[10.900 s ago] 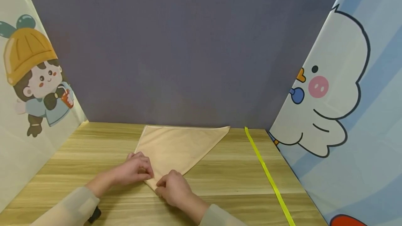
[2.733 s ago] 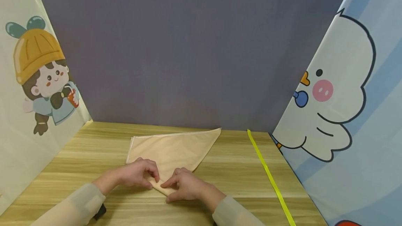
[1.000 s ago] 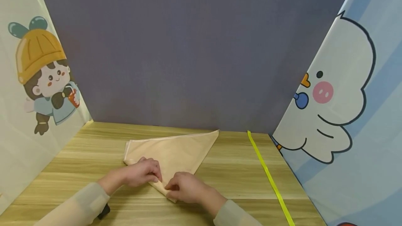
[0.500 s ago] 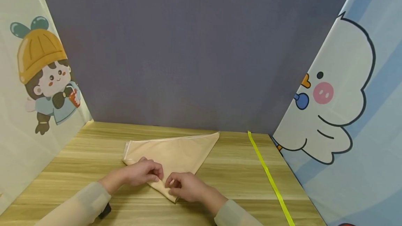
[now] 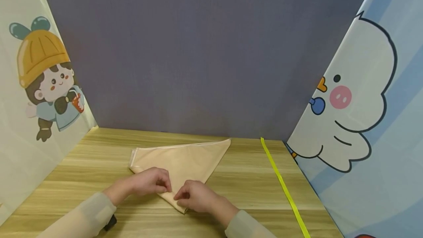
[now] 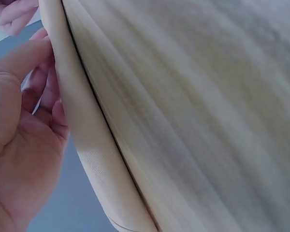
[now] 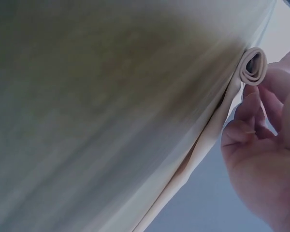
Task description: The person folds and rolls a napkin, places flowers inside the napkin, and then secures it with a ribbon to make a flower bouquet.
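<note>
A peach-coloured cloth (image 5: 188,162) lies on the wooden table, its far side tapering to a point at the right. Its near-left edge is turned into a narrow roll (image 6: 87,130); the right wrist view shows the spiral layers at the roll's end (image 7: 253,67). My left hand (image 5: 152,181) holds the roll near its middle, thumb and fingertips bent against it. Close beside it, my right hand (image 5: 196,195) pinches the roll near its front end, fingers curled. The left hand covers part of the rolled edge in the head view.
A yellow strip (image 5: 284,186) runs front to back along the right side of the wooden table (image 5: 244,194). A dark grey panel (image 5: 198,54) stands behind, with cartoon-printed panels at left and right. A small black object (image 5: 110,222) shows under the left sleeve.
Since the earliest frame, the cloth's near-left edge has become a thicker roll and the cloth has turned and shifted left. Both hands have moved slightly right; over the last half second they barely shift.
</note>
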`<state>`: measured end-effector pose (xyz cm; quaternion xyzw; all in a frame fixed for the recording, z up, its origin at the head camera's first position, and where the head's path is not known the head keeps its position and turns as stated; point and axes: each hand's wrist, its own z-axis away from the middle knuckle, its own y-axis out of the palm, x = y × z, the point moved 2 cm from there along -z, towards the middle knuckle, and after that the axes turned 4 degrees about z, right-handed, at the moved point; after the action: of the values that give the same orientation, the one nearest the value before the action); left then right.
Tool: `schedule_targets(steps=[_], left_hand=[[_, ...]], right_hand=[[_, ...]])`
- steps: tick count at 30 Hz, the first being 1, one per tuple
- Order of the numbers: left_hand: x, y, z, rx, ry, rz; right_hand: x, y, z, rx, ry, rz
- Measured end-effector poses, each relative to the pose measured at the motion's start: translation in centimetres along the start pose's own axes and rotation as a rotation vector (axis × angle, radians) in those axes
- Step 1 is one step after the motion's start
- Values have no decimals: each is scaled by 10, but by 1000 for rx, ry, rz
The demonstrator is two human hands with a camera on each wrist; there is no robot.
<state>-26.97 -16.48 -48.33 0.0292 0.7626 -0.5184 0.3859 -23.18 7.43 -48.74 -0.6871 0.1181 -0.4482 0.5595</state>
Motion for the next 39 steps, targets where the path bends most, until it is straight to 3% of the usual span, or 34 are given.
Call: schedule_targets(steps=[2,5,13,17,25,31,35,39], left_hand=[[0,-1,1,11,45,21],[0,-2,4,22,54,55],[6,-3,14,49,-78,156],[5,-6,15,48,-69,129],[10,-11,22,28,22,71],[11,-10,21,-31,64,-56],[12,-9,19,-67,48,-111],[10,-8,16,-82,-44,-110]], right_hand=[[2,-1,0,5,-5,15],[4,-1,1,8,-17,28],[7,-3,2,-8,-51,42],[8,-3,2,-5,-45,53],[11,-3,2,11,-17,94],[11,-2,1,-4,-36,146],[12,-2,1,-16,-41,168],[10,-2,3,-38,-28,180]])
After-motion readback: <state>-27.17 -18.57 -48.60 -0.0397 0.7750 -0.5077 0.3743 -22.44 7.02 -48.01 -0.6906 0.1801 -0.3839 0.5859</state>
